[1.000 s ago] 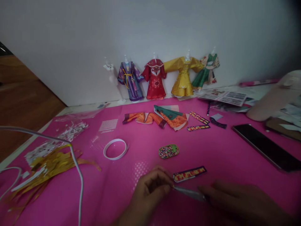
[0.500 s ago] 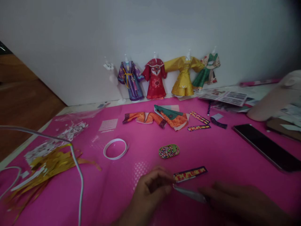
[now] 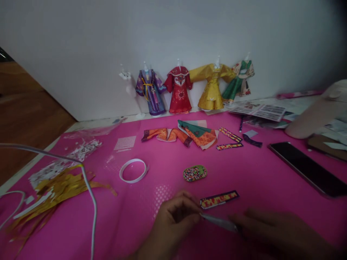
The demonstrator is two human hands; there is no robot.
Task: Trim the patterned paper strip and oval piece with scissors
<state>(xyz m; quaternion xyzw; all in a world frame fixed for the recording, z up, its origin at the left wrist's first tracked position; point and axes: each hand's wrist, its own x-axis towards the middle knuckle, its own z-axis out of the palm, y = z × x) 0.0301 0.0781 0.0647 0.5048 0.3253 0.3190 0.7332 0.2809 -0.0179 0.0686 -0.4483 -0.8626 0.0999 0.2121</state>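
Observation:
My left hand (image 3: 175, 220) is pinched at the bottom centre, thumb against fingers, and whatever is between the fingertips is too small to make out. My right hand (image 3: 268, 227), dark and blurred, is closed round small scissors (image 3: 220, 221), whose handles are hidden. Their tapered grey blades look shut and point left, the tip at my left fingertips. Just beyond, a floral yellow-and-red strip with a dark border (image 3: 219, 199) lies flat on the pink mat (image 3: 162, 162). Farther off sits an oval case with multicoloured beads (image 3: 194, 173).
Small dressed figures, one in a red robe (image 3: 179, 90), stand along the wall. An orange garment piece (image 3: 166, 135) lies before them. A white tape ring (image 3: 132, 170), yellow scraps (image 3: 59, 186) and a cable (image 3: 90, 191) are left; a phone (image 3: 306, 168) and bottle (image 3: 311, 112) right.
Very little differs. The floral strip's near left edge shows slightly more, and the scissors' tip stays at my left fingertips.

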